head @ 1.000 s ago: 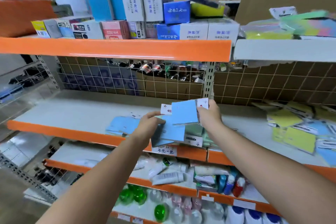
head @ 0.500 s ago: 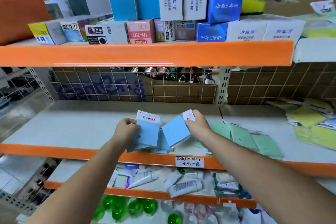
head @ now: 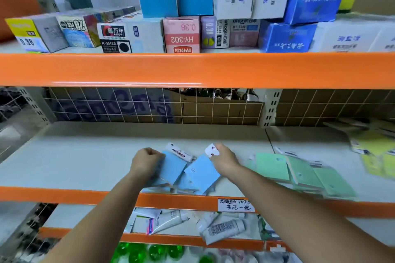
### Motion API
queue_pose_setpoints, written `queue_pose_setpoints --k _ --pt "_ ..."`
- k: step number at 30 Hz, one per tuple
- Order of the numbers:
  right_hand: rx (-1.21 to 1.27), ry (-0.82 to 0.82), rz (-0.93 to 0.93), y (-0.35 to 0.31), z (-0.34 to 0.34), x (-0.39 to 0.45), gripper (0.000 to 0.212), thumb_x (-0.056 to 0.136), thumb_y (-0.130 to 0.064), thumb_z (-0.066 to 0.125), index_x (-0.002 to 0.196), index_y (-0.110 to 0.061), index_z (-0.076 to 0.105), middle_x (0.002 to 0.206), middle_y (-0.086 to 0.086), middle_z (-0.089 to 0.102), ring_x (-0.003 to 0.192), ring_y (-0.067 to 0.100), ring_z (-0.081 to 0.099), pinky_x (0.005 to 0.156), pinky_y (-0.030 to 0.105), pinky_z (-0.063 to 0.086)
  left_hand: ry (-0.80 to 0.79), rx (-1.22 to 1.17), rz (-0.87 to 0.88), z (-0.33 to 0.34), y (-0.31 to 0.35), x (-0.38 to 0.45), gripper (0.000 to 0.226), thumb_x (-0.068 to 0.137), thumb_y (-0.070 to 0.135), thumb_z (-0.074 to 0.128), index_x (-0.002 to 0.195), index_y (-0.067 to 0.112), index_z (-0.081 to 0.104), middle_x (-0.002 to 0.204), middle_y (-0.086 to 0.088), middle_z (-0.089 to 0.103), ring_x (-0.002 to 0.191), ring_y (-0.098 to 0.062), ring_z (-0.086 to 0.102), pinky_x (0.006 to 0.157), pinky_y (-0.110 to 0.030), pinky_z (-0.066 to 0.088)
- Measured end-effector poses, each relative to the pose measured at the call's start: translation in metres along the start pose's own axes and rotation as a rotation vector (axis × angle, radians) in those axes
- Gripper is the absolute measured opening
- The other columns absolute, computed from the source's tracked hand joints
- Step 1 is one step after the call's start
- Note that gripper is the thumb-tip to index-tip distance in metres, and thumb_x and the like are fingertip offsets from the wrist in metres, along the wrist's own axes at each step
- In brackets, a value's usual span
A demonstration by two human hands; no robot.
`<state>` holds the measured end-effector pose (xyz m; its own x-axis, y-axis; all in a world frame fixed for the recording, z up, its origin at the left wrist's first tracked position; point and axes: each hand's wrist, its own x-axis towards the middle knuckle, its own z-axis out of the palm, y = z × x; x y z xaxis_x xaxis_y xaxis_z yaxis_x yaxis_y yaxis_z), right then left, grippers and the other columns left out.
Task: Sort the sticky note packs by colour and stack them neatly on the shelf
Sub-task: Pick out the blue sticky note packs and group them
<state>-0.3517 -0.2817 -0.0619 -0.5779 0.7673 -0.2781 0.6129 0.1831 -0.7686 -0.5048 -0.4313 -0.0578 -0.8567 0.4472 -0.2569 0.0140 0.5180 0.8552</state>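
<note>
The shelf (head: 85,156) lies bare to the left and behind the blue packs (head: 201,174), so hands could pass there. Just to the right, green packs (head: 299,174) cover the board, with yellow packs (head: 373,147) further right. The orange beam (head: 192,70) of the upper shelf limits room overhead, and the wire grid (head: 149,105) closes the back.

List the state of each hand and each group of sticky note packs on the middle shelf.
Left hand: grips a blue pack.
Right hand: grips another blue pack by its white header.
Green packs: lying flat, overlapping in a row.
Yellow packs: loose pile, blurred.
</note>
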Motion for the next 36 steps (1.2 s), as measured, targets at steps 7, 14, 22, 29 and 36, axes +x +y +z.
queue_pose_setpoints --k 7,14,22,29,36 --pt "-0.057 0.045 -0.02 -0.007 0.018 0.0 0.016 0.096 -0.008 0.044 0.108 -0.011 0.053 0.103 0.012 0.061 0.081 0.027 0.05 0.061 0.026 0.034 0.069 0.143 0.125 0.004 0.001 0.004 0.007 0.082 0.021 0.065 0.076 0.018 0.062 0.101 -0.008 0.06 0.087 -0.026 0.059 0.078 -0.036 0.048" --pt "-0.231 -0.042 -0.124 -0.006 0.026 -0.005 0.004 0.092 -0.017 0.049 0.093 -0.015 0.046 0.09 0.007 0.054 0.083 0.029 0.049 0.065 0.031 0.038 0.044 0.372 0.122 0.004 -0.01 0.009 0.032 0.089 0.039 0.059 0.112 0.017 0.06 0.124 -0.009 0.048 0.113 -0.03 0.05 0.092 -0.038 0.043" --pt "-0.532 0.203 -0.147 -0.003 0.018 -0.013 0.061 0.081 -0.057 0.064 0.125 -0.019 0.046 0.13 0.002 0.044 0.123 0.023 0.04 0.093 0.036 0.039 -0.006 0.376 0.004 0.003 -0.016 0.013 0.061 0.086 0.057 0.057 0.131 0.017 0.049 0.135 -0.013 0.045 0.116 -0.035 0.052 0.1 -0.046 0.044" --pt "-0.457 -0.029 -0.092 0.002 0.013 -0.024 0.074 0.067 -0.074 0.065 0.117 -0.02 0.052 0.122 0.001 0.05 0.113 0.022 0.051 0.081 0.033 0.042 -0.042 0.45 -0.049 0.007 -0.013 0.009 0.085 0.062 0.079 0.047 0.124 0.022 0.053 0.124 -0.008 0.055 0.108 -0.031 0.056 0.096 -0.046 0.045" --pt "-0.535 -0.075 -0.199 0.006 0.015 -0.023 0.088 0.064 -0.072 0.069 0.132 -0.021 0.049 0.129 0.001 0.049 0.122 0.021 0.044 0.099 0.035 0.041 -0.098 0.556 0.003 0.013 -0.009 0.007 0.075 0.07 0.078 0.055 0.119 0.023 0.05 0.12 -0.006 0.055 0.109 -0.03 0.053 0.094 -0.043 0.045"
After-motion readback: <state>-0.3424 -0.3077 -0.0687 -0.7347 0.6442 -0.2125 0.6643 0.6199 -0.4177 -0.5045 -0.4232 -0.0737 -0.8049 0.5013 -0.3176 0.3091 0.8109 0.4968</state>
